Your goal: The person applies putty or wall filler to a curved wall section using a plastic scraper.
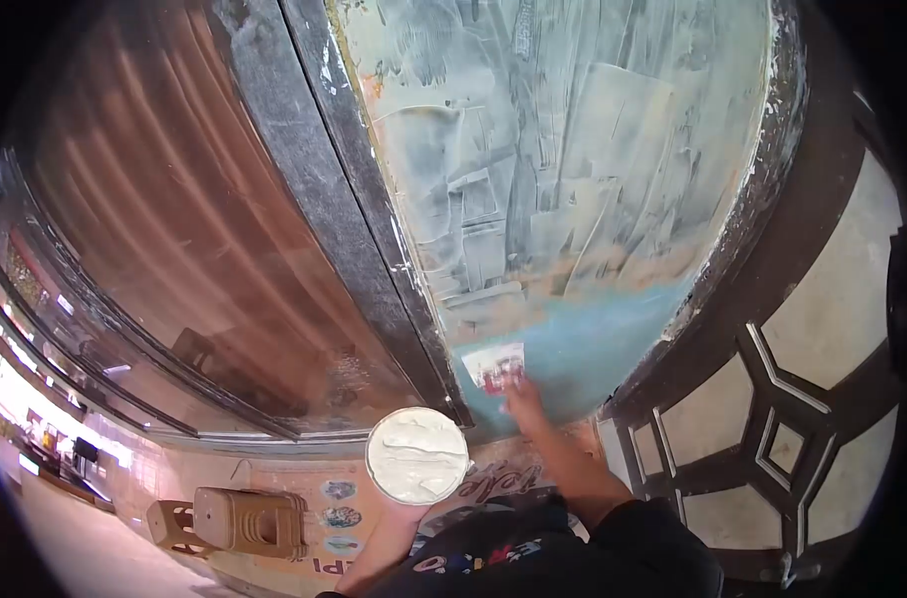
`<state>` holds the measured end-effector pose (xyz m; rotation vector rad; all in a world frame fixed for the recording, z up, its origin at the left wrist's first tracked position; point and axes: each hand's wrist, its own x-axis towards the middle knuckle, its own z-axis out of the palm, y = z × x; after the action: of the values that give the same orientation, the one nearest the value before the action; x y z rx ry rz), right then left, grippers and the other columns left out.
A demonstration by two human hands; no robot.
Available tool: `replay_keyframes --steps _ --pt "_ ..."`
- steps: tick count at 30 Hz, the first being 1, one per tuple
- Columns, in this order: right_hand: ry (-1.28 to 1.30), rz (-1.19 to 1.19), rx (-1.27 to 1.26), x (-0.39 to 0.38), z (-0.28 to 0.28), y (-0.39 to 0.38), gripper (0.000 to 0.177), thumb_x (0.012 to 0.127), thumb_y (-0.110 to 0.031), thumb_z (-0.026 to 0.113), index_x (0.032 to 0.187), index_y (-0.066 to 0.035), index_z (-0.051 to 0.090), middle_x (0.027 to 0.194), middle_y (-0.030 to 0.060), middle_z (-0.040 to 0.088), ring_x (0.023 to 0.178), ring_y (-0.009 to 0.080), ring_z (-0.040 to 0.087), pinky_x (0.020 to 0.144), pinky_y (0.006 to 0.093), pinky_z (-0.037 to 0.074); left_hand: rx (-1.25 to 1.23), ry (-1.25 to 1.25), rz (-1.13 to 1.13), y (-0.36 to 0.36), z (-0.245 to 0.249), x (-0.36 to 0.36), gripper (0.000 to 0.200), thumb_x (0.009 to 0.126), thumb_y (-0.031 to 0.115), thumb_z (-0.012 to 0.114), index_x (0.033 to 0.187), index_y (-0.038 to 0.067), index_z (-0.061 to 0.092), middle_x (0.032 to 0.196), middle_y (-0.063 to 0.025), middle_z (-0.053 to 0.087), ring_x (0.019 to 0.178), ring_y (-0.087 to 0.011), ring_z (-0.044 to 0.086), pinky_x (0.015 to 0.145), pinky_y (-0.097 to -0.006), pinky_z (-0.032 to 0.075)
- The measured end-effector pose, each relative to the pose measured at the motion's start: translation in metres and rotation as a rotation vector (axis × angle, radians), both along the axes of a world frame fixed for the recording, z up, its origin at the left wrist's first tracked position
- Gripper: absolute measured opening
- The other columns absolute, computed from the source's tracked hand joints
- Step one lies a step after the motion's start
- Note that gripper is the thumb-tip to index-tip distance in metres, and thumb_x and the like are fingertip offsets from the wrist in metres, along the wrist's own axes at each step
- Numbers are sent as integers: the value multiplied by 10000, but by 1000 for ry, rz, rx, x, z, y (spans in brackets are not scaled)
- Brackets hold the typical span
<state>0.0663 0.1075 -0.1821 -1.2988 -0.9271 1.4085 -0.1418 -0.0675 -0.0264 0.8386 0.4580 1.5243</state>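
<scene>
Right hand [516, 396] grips one scraper [494, 365], left hand [400, 515] one tub [416, 456].

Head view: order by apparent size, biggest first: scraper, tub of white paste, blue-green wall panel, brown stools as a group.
1. Wall panel
2. Tub and brown stools: too alike to rank; the tub's nearness to the camera enlarges it
3. Scraper, smallest
</scene>
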Motion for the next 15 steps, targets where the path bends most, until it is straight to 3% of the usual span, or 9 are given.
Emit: replay_keyframes --steps 4,6,7,8,10,11,12,14,15 --pt "42 -13 44 6 11 -20 347 1014 -276 553 1239 -15 595 871 49 658 561 134 563 529 301 490 -157 1 59 -4 -2 6 656 1001 550 352 1489 116 414 1524 -160 431 1382 -401 430 1132 -639 331" --pt "-52 15 354 4 44 5 376 1024 -310 539 1231 -1 590 896 65 679 582 140 595 527 305 492 -132 -51 21 -8 0 13 634 1007 531 360 1479 113 427 1514 -161 442 1376 -395 440 1125 -635 344" --pt "-53 17 348 5 61 19 376 1024 -310 539 1231 -1 590 896 65 679 582 140 595 527 305 492 -272 -700 -194 -2 -25 8 633 1006 530 370 1475 110 433 1516 -162 441 1375 -398 439 1128 -623 347" --pt "-28 -9 419 6 78 34 386 1026 -326 535 1215 6 594 908 68 686 593 139 606 528 309 492 -273 -701 -192 -2 -22 13 633 1006 530 370 1475 110 433 1516 -162 441 1375 -398 439 1128 -623 347" --pt "2 -37 492 12 79 41 398 1029 -342 530 1198 12 598 920 71 693 604 139 618 529 312 493 -293 -205 50 -2 -16 23 647 999 541 377 1475 108 435 1520 -165 436 1373 -406 438 1133 -613 345" --pt "-10 -31 404 19 69 38 367 1030 -319 539 1217 -7 589 904 60 673 618 125 604 545 298 504 -280 -781 -152 -1 -19 26 660 995 550 377 1481 106 428 1526 -166 430 1377 -411 432 1138 -611 338" --pt "-23 -26 320 26 57 36 340 1032 -297 548 1236 -27 581 889 48 653 631 111 589 562 283 515 -280 -778 -157 -2 -16 31 660 995 550 377 1481 106 428 1526 -166 430 1377 -411 432 1138 -611 338" --pt "-105 11 115 44 15 9 339 1022 -271 554 1262 -32 573 926 46 665 580 114 576 507 284 499 -241 -126 60 -2 -7 42 660 995 547 378 1483 105 427 1526 -167 430 1380 -412 428 1140 -611 335" --pt "-121 24 42 50 1 -5 337 1018 -257 559 1271 -36 570 924 43 664 551 117 565 493 284 493 -314 -791 -158 3 -19 40 660 998 545 375 1486 104 423 1525 -168 430 1382 -411 426 1143 -611 330"
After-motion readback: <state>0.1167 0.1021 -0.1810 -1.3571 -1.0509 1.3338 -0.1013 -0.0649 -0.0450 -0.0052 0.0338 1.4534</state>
